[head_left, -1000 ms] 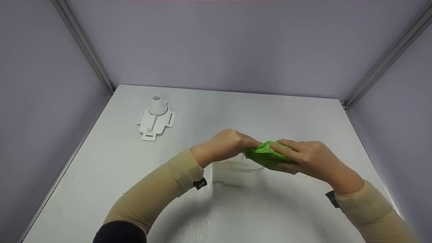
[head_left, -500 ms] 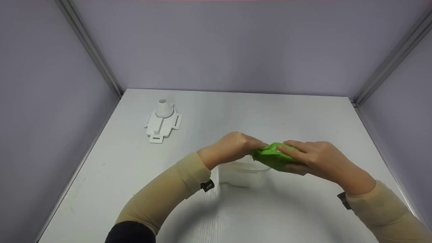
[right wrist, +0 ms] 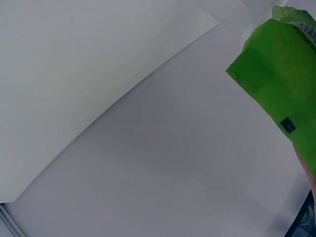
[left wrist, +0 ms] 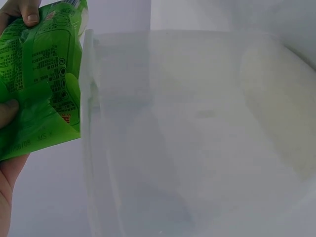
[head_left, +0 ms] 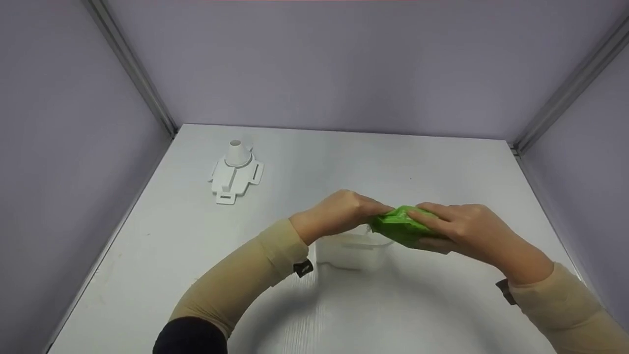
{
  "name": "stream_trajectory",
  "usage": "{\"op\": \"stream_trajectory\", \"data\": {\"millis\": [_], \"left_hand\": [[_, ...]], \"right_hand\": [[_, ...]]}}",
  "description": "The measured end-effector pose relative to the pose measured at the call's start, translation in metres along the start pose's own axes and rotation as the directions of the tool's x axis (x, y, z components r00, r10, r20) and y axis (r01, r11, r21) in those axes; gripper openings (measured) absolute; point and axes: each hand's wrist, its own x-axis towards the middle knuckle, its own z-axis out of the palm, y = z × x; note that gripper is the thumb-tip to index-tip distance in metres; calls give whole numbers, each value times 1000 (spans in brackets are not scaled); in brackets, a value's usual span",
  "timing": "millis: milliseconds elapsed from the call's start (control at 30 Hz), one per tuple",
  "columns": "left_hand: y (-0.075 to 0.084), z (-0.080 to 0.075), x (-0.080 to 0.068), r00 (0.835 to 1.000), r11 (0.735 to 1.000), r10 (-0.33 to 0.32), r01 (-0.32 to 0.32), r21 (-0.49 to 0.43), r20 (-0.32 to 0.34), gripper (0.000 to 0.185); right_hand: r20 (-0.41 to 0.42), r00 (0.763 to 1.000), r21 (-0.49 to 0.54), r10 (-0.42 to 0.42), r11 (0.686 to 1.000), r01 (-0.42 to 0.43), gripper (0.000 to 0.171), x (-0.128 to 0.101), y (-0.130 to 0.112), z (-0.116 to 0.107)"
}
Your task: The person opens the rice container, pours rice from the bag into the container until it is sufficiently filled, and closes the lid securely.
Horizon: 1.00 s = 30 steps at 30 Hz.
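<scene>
A green plastic packet (head_left: 399, 227) with printed text is held over a translucent white plastic container (head_left: 346, 254) in the head view. My left hand (head_left: 340, 213) pinches the packet's left end with its fingertips. On the other side, my right hand (head_left: 464, 230) grips the packet's body, fingers on top and thumb side below. The left wrist view gives the printed face of the packet (left wrist: 47, 74), close beside the container's rim (left wrist: 88, 123). In the right wrist view the packet's green side (right wrist: 279, 69) shows, with a wrinkled see-through part near its upper end.
At the back left of the white table (head_left: 162, 255) stands a white plastic part (head_left: 238, 155) with a cone on a flat slotted base. Grey walls (head_left: 314, 69) close in the table at the back and both sides.
Everything in the head view sits slightly farther right than a second ago, the table included. Both hands keep hold of the packet, nearly still over the container.
</scene>
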Motion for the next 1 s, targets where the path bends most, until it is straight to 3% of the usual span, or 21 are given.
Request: {"op": "stream_trajectory", "data": {"millis": [500, 833, 1000], "left_hand": [[-2, 1, -8, 999, 1000, 24, -24, 7, -25, 34], [-2, 2, -6, 999, 999, 17, -20, -51, -47, 32], [-3, 3, -3, 999, 999, 25, -26, -36, -40, 32]], "right_hand": [[-35, 999, -26, -27, 999, 26, 38, 3, -3, 6], [-23, 999, -37, -23, 999, 22, 38, 1, 0, 4], [-14, 1000, -42, -25, 999, 25, 39, 0, 1, 0]]}}
